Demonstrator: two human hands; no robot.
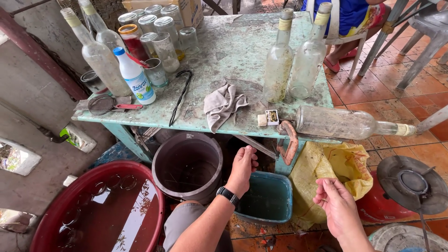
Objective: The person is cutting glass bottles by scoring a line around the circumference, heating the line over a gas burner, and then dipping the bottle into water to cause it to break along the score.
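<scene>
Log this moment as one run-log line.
left hand: empty, over teal tub | right hand: empty, by yellow sack | bottle: lying on table

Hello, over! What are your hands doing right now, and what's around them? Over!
Left hand empty, hovering between brown bucket and teal tub. Right hand open, empty, beside yellow sack. Table edge just above, crowded with bottles.

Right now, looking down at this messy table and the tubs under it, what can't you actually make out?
All in the head view:
- What the left hand pinches: too small, hidden by curled fingers.
- Inside of the dark bucket: too shadowed.
- Bottom of the teal tub: murky, partly behind the left wrist.
- Contents of the yellow sack: hidden by its folds.
- Seated person: cut off by the top edge.
- Right hand: open, seemingly empty.
</scene>
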